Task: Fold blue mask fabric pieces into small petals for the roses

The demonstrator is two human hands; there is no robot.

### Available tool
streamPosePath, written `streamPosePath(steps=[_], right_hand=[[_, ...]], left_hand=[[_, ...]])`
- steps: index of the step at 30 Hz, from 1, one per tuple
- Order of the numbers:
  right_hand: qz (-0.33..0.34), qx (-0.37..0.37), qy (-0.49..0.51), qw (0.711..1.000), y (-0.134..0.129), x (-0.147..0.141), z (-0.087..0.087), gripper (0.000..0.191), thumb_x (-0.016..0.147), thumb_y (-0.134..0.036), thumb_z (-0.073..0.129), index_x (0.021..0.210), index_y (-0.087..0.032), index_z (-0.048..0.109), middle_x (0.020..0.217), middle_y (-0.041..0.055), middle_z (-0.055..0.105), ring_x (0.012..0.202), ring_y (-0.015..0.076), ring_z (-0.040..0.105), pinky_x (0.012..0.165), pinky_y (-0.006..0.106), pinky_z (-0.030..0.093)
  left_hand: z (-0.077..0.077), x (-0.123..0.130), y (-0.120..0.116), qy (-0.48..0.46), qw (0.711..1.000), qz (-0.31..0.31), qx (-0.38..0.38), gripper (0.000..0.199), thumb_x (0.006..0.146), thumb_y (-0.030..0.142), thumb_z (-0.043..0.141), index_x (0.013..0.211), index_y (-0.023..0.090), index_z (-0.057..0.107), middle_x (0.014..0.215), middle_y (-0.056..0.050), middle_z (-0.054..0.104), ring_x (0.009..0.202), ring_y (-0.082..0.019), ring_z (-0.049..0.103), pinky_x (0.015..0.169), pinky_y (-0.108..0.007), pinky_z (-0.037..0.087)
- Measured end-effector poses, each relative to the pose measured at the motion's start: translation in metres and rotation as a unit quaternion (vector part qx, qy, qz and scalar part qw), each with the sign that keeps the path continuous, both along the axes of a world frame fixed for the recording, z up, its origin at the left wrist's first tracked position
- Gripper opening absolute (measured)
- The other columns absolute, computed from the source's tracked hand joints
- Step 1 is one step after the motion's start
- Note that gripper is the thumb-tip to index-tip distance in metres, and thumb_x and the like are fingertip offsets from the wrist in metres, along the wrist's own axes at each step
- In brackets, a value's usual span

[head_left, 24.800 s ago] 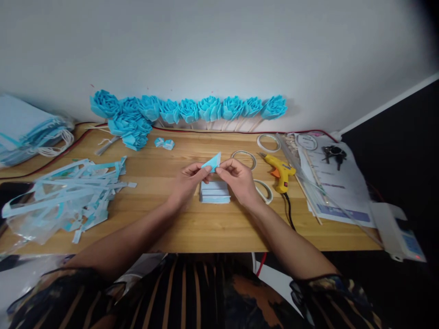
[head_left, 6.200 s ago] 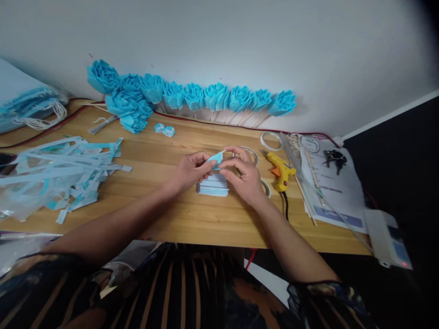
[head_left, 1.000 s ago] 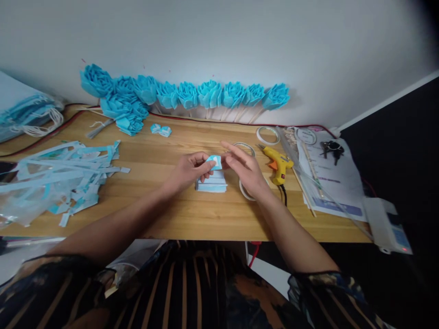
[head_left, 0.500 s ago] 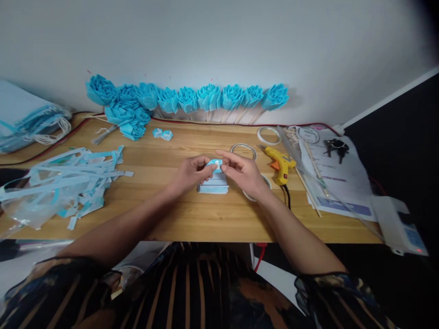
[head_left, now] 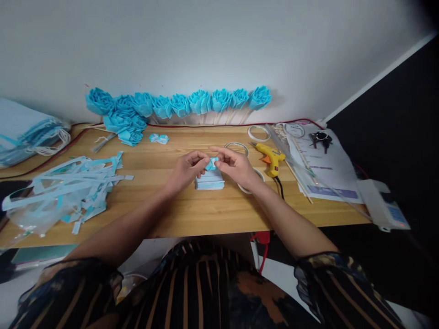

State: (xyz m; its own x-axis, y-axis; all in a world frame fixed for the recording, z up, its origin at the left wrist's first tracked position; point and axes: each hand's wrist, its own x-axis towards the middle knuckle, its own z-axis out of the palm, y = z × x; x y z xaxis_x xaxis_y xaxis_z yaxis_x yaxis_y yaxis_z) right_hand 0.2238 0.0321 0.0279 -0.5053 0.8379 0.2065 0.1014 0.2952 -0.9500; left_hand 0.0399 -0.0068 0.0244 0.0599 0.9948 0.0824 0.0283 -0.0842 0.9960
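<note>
Between my fingertips is a small folded blue-and-white piece of sheet material (head_left: 212,163), held just above a stack of pale blue-white sheets (head_left: 210,179). My left hand (head_left: 188,170) pinches its left side between thumb and fingers. My right hand (head_left: 236,167) pinches the right side, with its index finger stretched out over the top. Two small blue folded pieces (head_left: 158,138) lie on the table to the upper left. A roll of tape (head_left: 237,148) rests just beyond my right hand, and another roll (head_left: 259,175) is partly hidden under the right wrist.
Blue handmade flowers (head_left: 200,101) on sticks lean along the wall. Cut strips (head_left: 96,180) heap on the left, near a stack of masks (head_left: 27,132). At right are a yellow glue gun (head_left: 272,157), a third tape roll (head_left: 259,133), keys (head_left: 321,139) and papers (head_left: 329,169).
The view has turned slightly, shifting most of the scene leftward. The folded piece now shows more blue on its face, and both hands still pinch it.
</note>
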Motion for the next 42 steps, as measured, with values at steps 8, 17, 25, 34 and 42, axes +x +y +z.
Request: streamPosePath(steps=[8,17,25,34,42], right_hand=[[0.043,0.025,-0.022,0.999,0.004,0.003,-0.002,0.047,0.086,-0.034,0.064,0.131,-0.023,0.063,0.086,-0.0007,0.058,0.073,0.013,0.049,0.066,0.027,0.041],[0.059,0.039,0.006,0.997,0.007,0.006,-0.001,0.051,0.085,-0.035,0.065,0.134,-0.02,0.062,0.08,-0.002,0.057,0.072,0.0121,0.049,0.068,0.026,0.041],[-0.039,0.077,0.051,0.995,-0.001,0.004,0.008,0.05,0.089,-0.032,0.06,0.138,-0.025,0.059,0.088,-0.0005,0.057,0.079,0.0138,0.051,0.074,0.028,0.043],[0.002,0.035,0.035,0.999,-0.002,0.0,0.002,0.051,0.086,-0.034,0.063,0.136,-0.024,0.06,0.09,0.0,0.058,0.08,0.0142,0.053,0.072,0.028,0.043],[-0.044,0.061,0.018,0.997,0.0,-0.002,0.001,0.047,0.083,-0.029,0.063,0.13,-0.022,0.065,0.077,-0.0031,0.055,0.068,0.0116,0.048,0.067,0.028,0.041]], left_hand=[[0.001,-0.002,0.001,0.034,0.999,0.006,0.033,0.02,0.083,0.034,0.068,0.074,0.017,0.063,0.054,0.004,0.057,0.045,-0.007,0.05,0.045,-0.019,0.039],[-0.001,-0.003,0.001,0.041,0.996,0.022,0.082,0.027,0.08,0.043,0.073,0.084,0.018,0.067,0.056,0.004,0.057,0.047,-0.009,0.049,0.046,-0.021,0.039],[0.005,0.003,-0.005,0.051,0.997,-0.032,0.048,0.029,0.077,0.043,0.074,0.08,0.016,0.065,0.069,0.001,0.061,0.06,-0.01,0.051,0.056,-0.022,0.04],[0.0,0.0,0.001,0.0,0.999,0.027,0.032,0.025,0.074,0.04,0.072,0.074,0.017,0.063,0.063,0.003,0.057,0.056,-0.009,0.046,0.057,-0.023,0.038],[-0.002,0.001,0.0,0.036,0.999,-0.012,0.034,0.034,0.08,0.05,0.067,0.072,0.018,0.062,0.064,0.002,0.057,0.058,-0.01,0.049,0.058,-0.024,0.039]])
